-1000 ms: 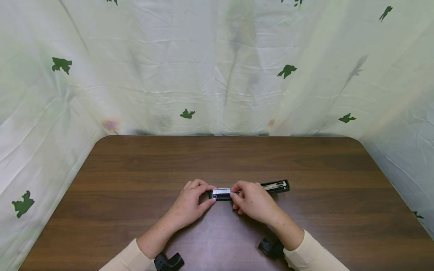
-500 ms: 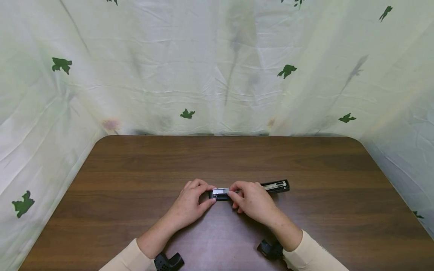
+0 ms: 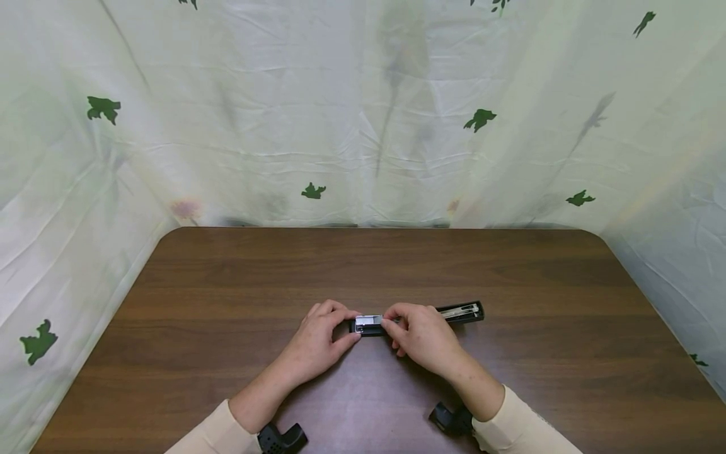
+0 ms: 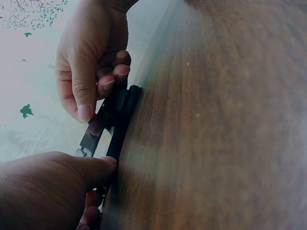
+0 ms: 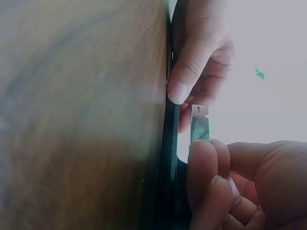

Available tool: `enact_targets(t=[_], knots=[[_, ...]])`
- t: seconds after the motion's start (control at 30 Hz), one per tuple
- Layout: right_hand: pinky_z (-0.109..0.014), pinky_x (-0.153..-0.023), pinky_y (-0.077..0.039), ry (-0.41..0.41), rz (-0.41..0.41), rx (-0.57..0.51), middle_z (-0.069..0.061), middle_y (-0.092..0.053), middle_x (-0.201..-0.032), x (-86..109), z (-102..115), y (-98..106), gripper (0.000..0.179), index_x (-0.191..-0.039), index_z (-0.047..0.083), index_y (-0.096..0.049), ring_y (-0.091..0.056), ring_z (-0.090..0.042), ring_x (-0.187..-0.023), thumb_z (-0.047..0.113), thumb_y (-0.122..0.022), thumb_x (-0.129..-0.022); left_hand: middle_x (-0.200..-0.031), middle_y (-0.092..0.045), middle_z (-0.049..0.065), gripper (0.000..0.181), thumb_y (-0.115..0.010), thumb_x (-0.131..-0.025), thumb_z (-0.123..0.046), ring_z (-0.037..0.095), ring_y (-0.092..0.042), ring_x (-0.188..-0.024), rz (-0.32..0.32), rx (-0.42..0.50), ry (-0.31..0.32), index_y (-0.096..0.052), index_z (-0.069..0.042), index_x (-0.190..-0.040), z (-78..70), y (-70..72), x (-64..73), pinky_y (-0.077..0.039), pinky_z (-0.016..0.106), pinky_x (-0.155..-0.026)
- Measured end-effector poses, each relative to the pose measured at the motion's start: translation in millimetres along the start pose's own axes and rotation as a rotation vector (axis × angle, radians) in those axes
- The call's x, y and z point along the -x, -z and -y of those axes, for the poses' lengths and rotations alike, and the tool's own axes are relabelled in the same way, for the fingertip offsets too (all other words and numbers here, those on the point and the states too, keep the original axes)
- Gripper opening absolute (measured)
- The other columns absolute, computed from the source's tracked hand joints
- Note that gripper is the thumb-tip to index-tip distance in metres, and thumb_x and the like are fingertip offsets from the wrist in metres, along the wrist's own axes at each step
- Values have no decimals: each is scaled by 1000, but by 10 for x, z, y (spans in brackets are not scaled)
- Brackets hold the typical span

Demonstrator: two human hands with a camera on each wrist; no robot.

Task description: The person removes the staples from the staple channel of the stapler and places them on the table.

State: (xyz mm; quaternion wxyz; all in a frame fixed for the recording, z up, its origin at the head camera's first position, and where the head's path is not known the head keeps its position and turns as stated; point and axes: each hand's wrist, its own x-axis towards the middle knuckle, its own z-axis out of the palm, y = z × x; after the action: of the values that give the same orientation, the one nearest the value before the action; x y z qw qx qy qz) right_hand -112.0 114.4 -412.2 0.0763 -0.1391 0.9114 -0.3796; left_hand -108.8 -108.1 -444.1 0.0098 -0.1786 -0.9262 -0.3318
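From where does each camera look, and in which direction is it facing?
Head: worn on the head, facing forward and down at the table, the opened stapler and the patterned cloth behind; left hand, right hand and sleeves show.
Left wrist: worn on that wrist, facing along the stapler toward the right hand; left hand in the foreground.
Right wrist: worn on that wrist, facing along the stapler toward the left hand; right hand in the foreground.
Both wrist views share the stapler, table and both hands.
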Motion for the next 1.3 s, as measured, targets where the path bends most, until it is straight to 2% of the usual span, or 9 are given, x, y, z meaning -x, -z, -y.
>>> enact_targets(t=[0.37,0.63,0.87,1.3], knots=[[-26,-47,-42,-42,-3,-25,8,-61,-57,2,7,-6,7,-91,17,-71,-62,-11,-49,18,-69,-97,-110,-64,-4,31,-81,-89,-24,14,-55,-101,-4,-10,-1,-74,-18,-119,7,-9,-3,-44,39,-90],[-25,-45,-36,-34,-41,-19,10,-59,-55,7,17,11,6,-90,18,-72,-55,-10,-46,20,-71,-95,-111,-64,-4,32,-81,-89,-25,15,-55,-101,1,-3,-3,-74,-17,-120,1,5,5,-44,40,-91],[-24,-48,-38,-20,-67,-84,6,-64,-60,5,37,23,4,-92,19,-72,-58,-10,-49,19,-70,-96,-111,-65,-3,31,-81,-89,-25,16,-55,-102,-3,-1,-15,-74,-17,-119,2,7,1,-44,40,-92],[-24,-47,-40,-7,-58,-110,1,-67,-63,10,42,29,4,-93,19,-71,-58,-10,-49,19,-70,-96,-110,-64,-4,32,-81,-89,-25,14,-54,-100,0,0,-6,-74,-17,-119,5,2,5,-43,39,-90]])
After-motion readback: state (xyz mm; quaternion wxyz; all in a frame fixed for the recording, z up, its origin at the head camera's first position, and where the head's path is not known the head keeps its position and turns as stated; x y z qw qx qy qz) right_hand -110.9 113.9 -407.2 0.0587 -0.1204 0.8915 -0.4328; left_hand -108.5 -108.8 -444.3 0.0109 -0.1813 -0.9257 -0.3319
